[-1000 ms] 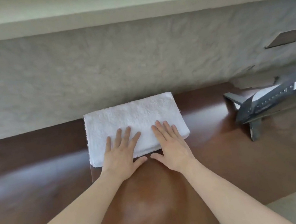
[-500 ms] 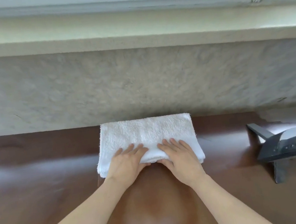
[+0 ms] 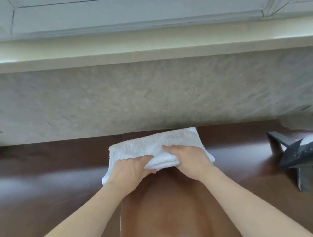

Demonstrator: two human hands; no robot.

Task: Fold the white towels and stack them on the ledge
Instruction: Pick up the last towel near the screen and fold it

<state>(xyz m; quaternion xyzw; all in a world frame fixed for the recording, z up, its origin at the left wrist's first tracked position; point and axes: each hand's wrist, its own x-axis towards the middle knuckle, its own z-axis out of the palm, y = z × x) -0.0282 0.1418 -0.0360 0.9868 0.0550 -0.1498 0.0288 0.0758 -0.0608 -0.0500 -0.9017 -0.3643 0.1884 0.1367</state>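
Left hand (image 3: 130,170) and right hand (image 3: 191,158) are both pinching the near edge of the folded white towel (image 3: 153,144), grip pressed together, towel sitting on the brown tabletop (image 3: 38,176).

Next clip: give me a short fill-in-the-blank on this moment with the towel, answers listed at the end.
1. The folded white terry towel is gripped along its near edge by ____ hands.
2. The left hand and right hand have their thumbs tucked ____ the towel.
3. The towel sits on the glossy ____ wooden surface.
4. The pale ledge above the textured grey wall holds ____ towels in view.

Answers: both; under; brown; no
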